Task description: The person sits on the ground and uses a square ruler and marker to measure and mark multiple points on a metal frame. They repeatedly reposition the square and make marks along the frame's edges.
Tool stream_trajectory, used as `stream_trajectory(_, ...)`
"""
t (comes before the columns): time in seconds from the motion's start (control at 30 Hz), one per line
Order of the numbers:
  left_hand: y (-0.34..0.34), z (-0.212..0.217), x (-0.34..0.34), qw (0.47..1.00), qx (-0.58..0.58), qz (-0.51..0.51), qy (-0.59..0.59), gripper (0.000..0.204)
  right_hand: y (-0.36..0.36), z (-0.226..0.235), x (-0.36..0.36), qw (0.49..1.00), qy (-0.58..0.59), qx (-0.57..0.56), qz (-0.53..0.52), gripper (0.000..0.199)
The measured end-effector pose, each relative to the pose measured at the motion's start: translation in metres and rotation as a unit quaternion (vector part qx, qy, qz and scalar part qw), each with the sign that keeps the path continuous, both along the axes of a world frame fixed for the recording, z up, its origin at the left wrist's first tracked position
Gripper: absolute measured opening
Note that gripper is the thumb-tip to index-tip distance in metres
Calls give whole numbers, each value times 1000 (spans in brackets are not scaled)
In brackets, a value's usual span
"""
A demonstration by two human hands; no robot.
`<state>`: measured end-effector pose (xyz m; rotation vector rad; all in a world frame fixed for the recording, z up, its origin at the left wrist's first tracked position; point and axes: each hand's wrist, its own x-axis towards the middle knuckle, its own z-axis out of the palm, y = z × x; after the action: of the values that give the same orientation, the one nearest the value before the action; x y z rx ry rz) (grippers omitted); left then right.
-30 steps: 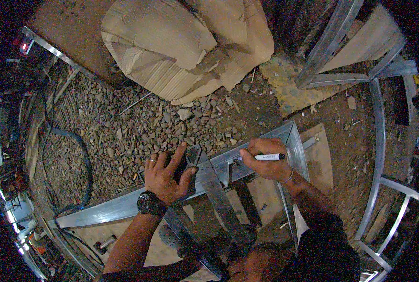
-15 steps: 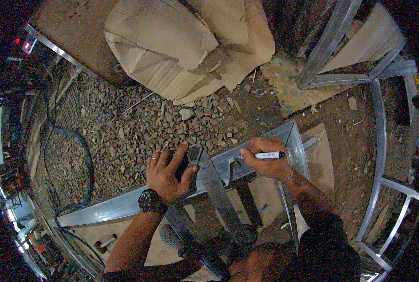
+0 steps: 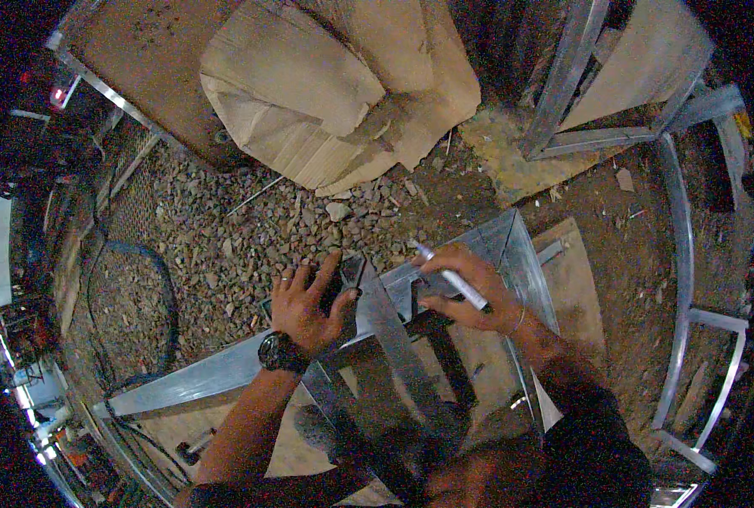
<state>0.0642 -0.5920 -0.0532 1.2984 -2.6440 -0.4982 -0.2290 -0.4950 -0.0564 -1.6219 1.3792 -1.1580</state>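
Note:
My left hand lies with spread fingers on a metal frame, next to the open end of a square tube. Another flat-faced tube crosses the long silver tube between my hands. A white marker pen with a dark rear end is held in my right hand, its tip pointing up and left. The right thumb reaches down by a small dark bracket-like piece near the long tube. That tube's right end meets another at a mitred corner.
Gravel and crumpled cardboard lie beyond the frame. A dark cable curves at left, near a hammer-like tool. More welded metal framing stands at right. Brown sheet material lies under the frame.
The marker has swung from nearly level to a slant, its tip now up and clear of the tube. My right thumb has spread downward. My left hand stays on the frame; the view has shifted slightly.

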Motion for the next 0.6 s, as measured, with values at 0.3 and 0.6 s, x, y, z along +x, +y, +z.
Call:
stream_trajectory(0.3, 2, 2, -8, 999, -5, 22, 33, 62, 17, -26, -14, 989, 73, -24, -122, 25)
stream_trajectory(0.6, 6, -7, -44, 999, -20, 13, 43, 63, 38, -31, -51, 957, 59, -45, -279, 28)
